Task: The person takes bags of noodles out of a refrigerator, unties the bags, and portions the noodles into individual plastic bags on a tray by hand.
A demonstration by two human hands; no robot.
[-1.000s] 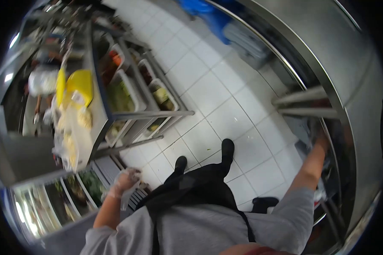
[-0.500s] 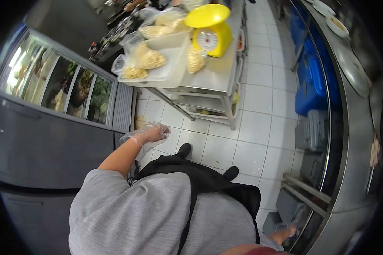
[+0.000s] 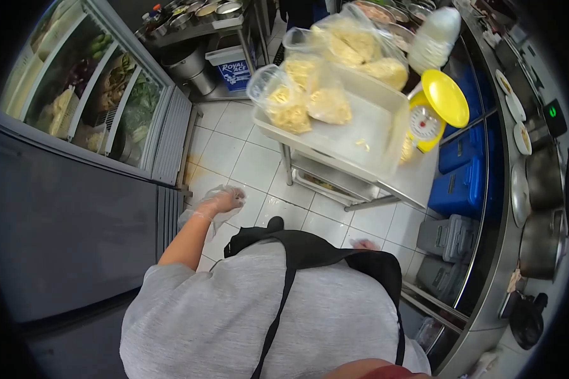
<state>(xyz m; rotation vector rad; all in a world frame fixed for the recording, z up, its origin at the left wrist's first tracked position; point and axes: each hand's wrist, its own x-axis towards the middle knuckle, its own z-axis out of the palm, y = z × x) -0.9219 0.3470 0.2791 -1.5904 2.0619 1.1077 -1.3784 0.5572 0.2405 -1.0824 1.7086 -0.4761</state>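
My left hand (image 3: pixel 224 201), in a clear plastic glove, hangs over the tiled floor beside the fridge; its fingers are curled, and no object shows in them. Only a small part of my right hand (image 3: pixel 365 244) is visible past the black apron, its fingers mostly hidden. In front of me, a white tray (image 3: pixel 376 142) rests on a steel table, with bags of pale yellow food (image 3: pixel 329 104) at its left and back. A yellow scale (image 3: pixel 425 121) with a round dial stands at the tray's right.
The glass-topped fridge (image 3: pixel 76 215) is at the left. Blue bins (image 3: pixel 458 189) and grey bins (image 3: pixel 447 237) sit under the right counter, which holds plates and pots (image 3: pixel 540 243). A steel shelf (image 3: pixel 234 22) with metal bowls stands at the back left.
The view has turned toward the table, so the tray, bags and scale appear nearer and further right. My right hand has come from the right counter side to beside the apron.
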